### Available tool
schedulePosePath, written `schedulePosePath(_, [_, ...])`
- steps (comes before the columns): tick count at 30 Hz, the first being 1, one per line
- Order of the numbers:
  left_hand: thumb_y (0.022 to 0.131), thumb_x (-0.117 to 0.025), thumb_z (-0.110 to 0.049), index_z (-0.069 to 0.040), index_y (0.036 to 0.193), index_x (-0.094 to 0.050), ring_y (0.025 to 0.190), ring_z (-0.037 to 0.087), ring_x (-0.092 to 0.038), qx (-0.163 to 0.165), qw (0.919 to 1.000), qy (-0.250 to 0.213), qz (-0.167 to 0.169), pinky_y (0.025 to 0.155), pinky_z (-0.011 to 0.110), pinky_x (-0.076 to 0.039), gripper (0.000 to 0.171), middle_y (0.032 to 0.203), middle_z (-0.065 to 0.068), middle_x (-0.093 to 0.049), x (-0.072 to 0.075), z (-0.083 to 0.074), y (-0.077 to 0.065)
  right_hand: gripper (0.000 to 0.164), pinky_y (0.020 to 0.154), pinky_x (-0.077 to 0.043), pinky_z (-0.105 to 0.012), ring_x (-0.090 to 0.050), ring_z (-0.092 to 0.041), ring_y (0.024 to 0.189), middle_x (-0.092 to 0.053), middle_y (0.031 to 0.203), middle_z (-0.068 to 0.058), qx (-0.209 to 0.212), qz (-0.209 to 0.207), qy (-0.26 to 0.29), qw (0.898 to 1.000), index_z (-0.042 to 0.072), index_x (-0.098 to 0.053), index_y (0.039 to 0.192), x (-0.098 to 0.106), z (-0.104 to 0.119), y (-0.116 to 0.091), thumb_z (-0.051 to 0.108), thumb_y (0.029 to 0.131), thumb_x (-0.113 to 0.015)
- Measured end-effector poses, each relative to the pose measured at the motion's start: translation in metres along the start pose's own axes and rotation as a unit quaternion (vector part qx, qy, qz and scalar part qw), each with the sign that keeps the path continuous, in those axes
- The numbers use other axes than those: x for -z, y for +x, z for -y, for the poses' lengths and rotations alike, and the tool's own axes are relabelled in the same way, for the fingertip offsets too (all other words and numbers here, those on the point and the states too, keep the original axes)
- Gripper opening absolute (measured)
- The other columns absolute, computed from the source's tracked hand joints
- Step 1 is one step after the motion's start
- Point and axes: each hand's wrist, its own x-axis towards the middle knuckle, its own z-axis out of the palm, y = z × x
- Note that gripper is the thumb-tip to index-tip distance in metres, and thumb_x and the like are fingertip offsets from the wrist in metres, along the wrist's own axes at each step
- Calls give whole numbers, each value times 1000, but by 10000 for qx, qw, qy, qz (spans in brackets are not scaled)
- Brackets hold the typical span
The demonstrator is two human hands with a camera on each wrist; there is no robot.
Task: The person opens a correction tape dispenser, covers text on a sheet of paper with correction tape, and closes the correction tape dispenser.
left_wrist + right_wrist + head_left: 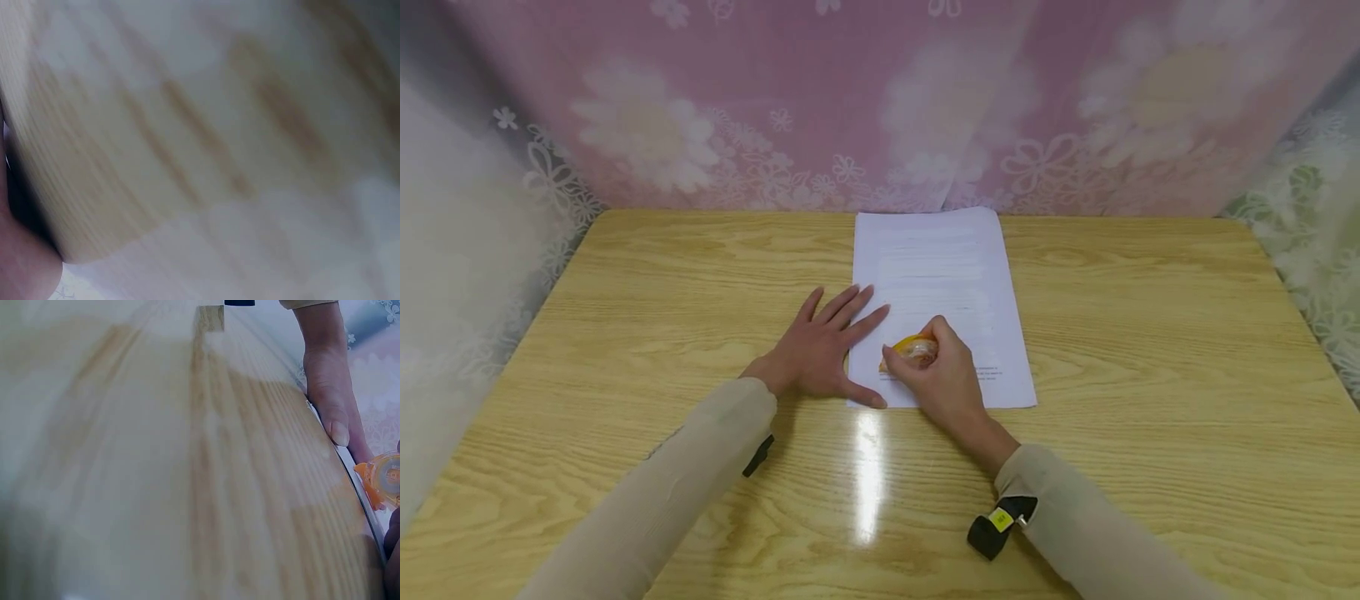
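A stack of white printed paper (936, 250) lies on the wooden table, many of its lines covered by pale white strips. My right hand (952, 379) pinches an orange and clear correction tape dispenser (917, 352) between thumb and fingers, over the lower left of the top sheet. A few printed lines show beside it near the bottom. Spread flat, my left hand (822, 350) rests across the paper's left edge, its thumb near the lower left corner. The right wrist view also shows the dispenser (382, 479) close to the left thumb. Only a bit of the left hand (28, 265) enters the left wrist view.
The wooden table (1150, 358) extends on both sides of the paper. Behind it hangs a pink flowered curtain (820, 100), close to the paper's far edge. A black wrist camera (992, 533) hangs under the right sleeve.
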Motion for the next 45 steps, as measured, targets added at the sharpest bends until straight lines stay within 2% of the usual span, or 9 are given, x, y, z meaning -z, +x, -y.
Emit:
schedulePosePath(7, [60, -27, -98, -29, 155, -4, 144, 19, 7, 12, 10000, -21, 52, 112, 53, 4, 119, 160, 2, 5, -1, 0, -1, 39, 48, -43, -30, -51, -14, 61, -53, 74, 0, 170, -85, -531, 9984, 12, -40, 77, 0, 5, -1, 32, 81, -74])
schedulePosePath(12, [60, -29, -98, -29, 155, -5, 144, 19, 8, 31, 10000, -51, 56, 112, 53, 4, 120, 160, 2, 5, -3, 1, -2, 39, 48, -41, -30, -49, -13, 59, -52, 72, 0, 204, -66, -636, 9977, 12, -40, 75, -1, 5, 0, 31, 80, -74])
schedulePosePath(20, [60, -26, -99, -29, 155, -4, 144, 19, 7, 22, 10000, 20, 40, 112, 53, 3, 120, 160, 2, 5, -3, 0, -1, 39, 48, -41, -29, -48, -13, 60, -51, 70, 0, 332, -105, -612, 9975, 12, -39, 75, 1, 3, 1, 28, 79, -75])
schedulePosePath(30, [61, -30, -97, -27, 155, -5, 145, 20, 6, -50, 10000, -53, -39, 111, 54, 3, 119, 160, 3, 4, -1, 1, 0, 39, 49, -41, -29, -49, -13, 61, -50, 71, -1, 414, -121, -573, 9974, 12, -40, 75, 6, -1, 1, 28, 80, -75])
schedulePosePath(37, [61, -30, -97, -28, 155, -5, 145, 20, 6, -24, 10000, -14, 7, 111, 54, 3, 120, 160, 3, 4, -1, -1, -1, 38, 50, -43, -26, -50, -13, 63, -53, 76, -1, 677, -27, -201, 9975, 11, -42, 78, 6, -5, 1, 28, 81, -76])
schedulePosePath(45, [61, -31, -97, -27, 155, -7, 145, 21, 5, -61, 9999, -63, -53, 111, 55, 2, 119, 160, 3, 2, 1, -1, -2, 41, 50, -41, -26, -49, -12, 63, -53, 75, -1, 554, 70, -248, 9981, 12, -42, 78, 4, -6, 3, 33, 81, -77])
